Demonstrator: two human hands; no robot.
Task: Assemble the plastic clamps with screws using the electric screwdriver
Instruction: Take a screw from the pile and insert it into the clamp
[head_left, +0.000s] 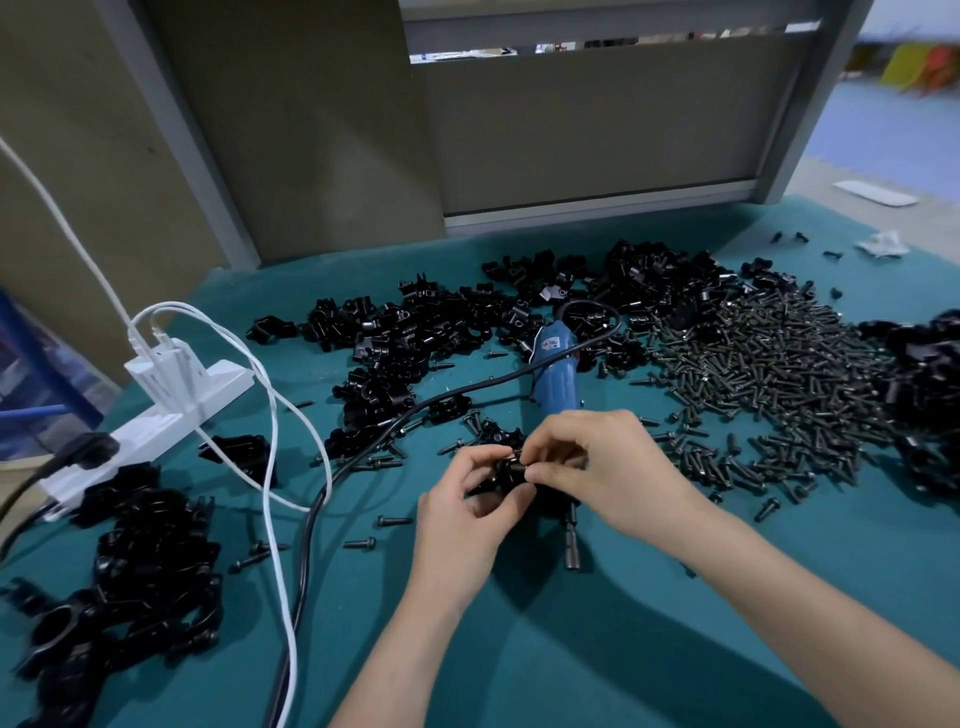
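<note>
My left hand (467, 514) grips a black plastic clamp (501, 475) above the teal table mat. My right hand (597, 467) pinches something small and dark, likely a screw, at the clamp's right side; the piece itself is mostly hidden by my fingers. The blue electric screwdriver (558, 371) lies on the mat just behind my hands, and its dark bit (573, 540) sticks out below my right hand. Loose black clamp halves (415, 332) form a heap at the back centre. A large spread of black screws (769, 384) lies to the right.
A white power strip (156, 410) with white and black cables sits at the left. The screwdriver's black cord (322, 499) runs down the mat toward me. More black clamps (135, 566) are piled at the near left and at the far right (924, 384). Scattered screws lie around my hands.
</note>
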